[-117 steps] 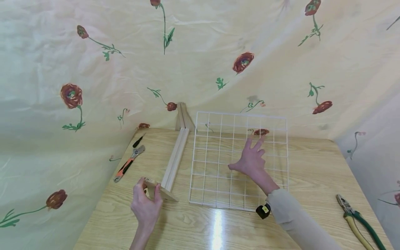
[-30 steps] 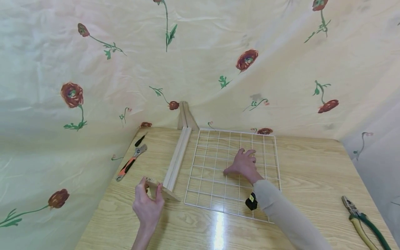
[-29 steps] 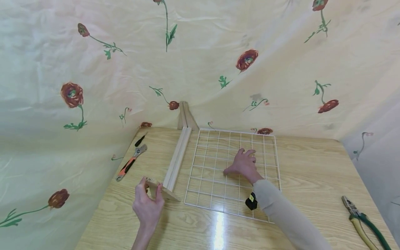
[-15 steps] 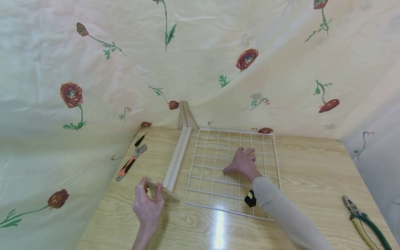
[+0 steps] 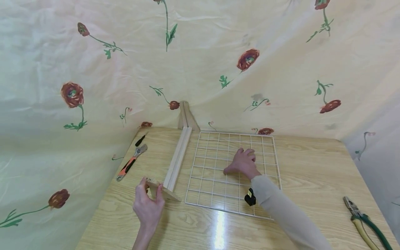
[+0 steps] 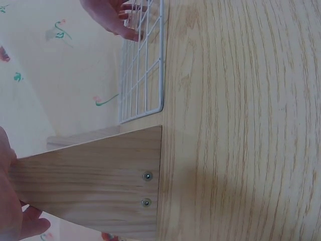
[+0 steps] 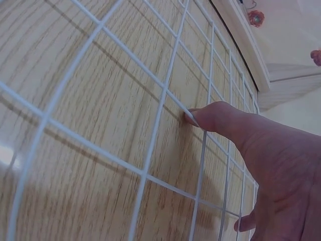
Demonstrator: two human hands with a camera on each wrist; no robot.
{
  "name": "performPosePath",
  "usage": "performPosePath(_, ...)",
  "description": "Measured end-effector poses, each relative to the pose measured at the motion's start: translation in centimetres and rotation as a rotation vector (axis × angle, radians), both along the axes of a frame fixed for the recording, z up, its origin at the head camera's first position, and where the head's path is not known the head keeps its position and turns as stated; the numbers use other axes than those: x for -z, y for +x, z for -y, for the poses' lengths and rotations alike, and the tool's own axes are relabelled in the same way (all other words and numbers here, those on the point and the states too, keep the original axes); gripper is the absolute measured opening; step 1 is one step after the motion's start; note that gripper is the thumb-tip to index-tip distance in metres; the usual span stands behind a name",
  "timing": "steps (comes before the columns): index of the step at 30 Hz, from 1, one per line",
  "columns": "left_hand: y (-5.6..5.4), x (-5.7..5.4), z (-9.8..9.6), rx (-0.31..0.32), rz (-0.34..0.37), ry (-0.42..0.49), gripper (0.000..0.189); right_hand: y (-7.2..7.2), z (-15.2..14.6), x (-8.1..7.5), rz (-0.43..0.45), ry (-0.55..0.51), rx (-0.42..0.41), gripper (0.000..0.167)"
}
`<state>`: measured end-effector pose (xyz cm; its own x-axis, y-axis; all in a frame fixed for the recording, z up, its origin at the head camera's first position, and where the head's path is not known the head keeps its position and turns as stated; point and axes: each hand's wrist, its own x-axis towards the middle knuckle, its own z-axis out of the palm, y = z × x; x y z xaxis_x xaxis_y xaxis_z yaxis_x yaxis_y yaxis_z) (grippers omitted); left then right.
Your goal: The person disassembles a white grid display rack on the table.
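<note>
My left hand (image 5: 147, 205) pinches the narrow top of a trapezoid wooden end panel (image 6: 95, 181), thumb on one side and fingers on the other. Two screw heads show near the panel's wide base, which stands on the table. Pale wooden rails (image 5: 176, 159) run from it to a matching far panel (image 5: 187, 116) by the fabric. To the right, my right hand (image 5: 243, 163) spreads over a white wire grid panel (image 5: 200, 189) and grips its wires. The thumb tip (image 7: 193, 119) hooks under a wire. The grid lies low over the table, casting shadows on it.
An adjustable wrench (image 5: 131, 163) and a small black-handled tool (image 5: 140, 140) lie at the table's left edge. Green-and-yellow-handled pliers (image 5: 360, 217) lie at right. Flowered fabric (image 5: 200, 62) closes the back and sides. A small black device (image 5: 250, 197) sits beside the right cuff.
Since the earliest frame, the grid's raised far edge has come down towards the table as my right hand lowered and shifted slightly left. My left hand keeps its pinch on the end panel.
</note>
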<state>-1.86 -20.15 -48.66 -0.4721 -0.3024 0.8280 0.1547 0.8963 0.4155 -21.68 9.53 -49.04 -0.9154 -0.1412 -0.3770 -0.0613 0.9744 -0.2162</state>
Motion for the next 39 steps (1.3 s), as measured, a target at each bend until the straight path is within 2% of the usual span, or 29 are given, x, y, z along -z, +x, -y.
performPosePath(5,0.23,-0.04,0.00,0.010,0.051,0.020,0.056,-0.03,-0.10,-0.07,-0.005,-0.006,-0.021,0.132)
performPosePath(11,0.28,-0.02,-0.04,0.017,0.055,0.023,0.054,-0.08,-0.25,-0.10,-0.007,0.007,-0.034,0.133)
performPosePath(15,0.10,0.06,-0.05,0.022,0.047,0.023,0.054,-0.09,-0.44,-0.03,-0.004,-0.011,-0.019,0.134)
performPosePath(23,-0.20,0.22,0.25,0.011,0.021,-0.002,0.058,0.15,-0.52,0.17,0.051,-0.110,0.077,0.134)
performPosePath(39,-0.24,-0.21,0.30,0.040,0.048,0.023,0.057,0.04,-0.83,0.86,0.037,-0.130,0.075,0.134)
